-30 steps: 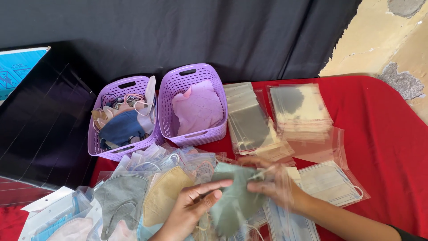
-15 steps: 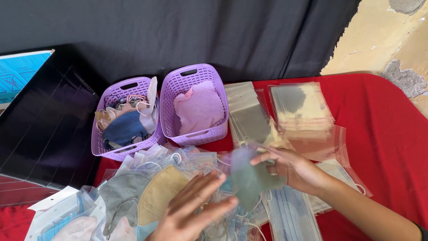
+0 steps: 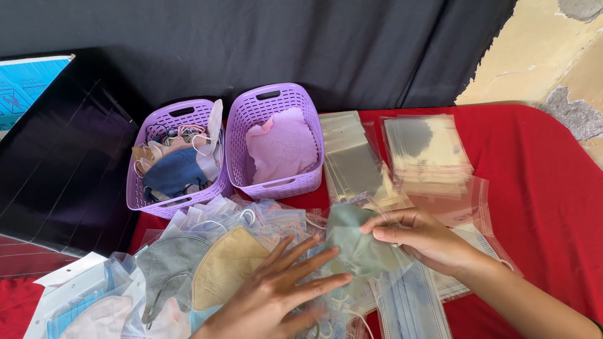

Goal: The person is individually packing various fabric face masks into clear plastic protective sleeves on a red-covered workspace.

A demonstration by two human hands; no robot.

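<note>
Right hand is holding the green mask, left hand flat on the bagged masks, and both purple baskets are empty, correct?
Not quite. In the head view the purple baskets are not empty: one holds mixed masks, the other pink ones. The right hand does hold the green mask, left hand flat on the bagged masks.

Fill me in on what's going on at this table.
A person is handling face masks over a red table. The right hand pinches a grey-green mask, while the left hand lies flat, fingers spread, on a heap of bagged masks. Behind stand two purple baskets, the left basket with mixed masks, the right basket with pink ones. Stacks of clear bags lie beside them.
</note>
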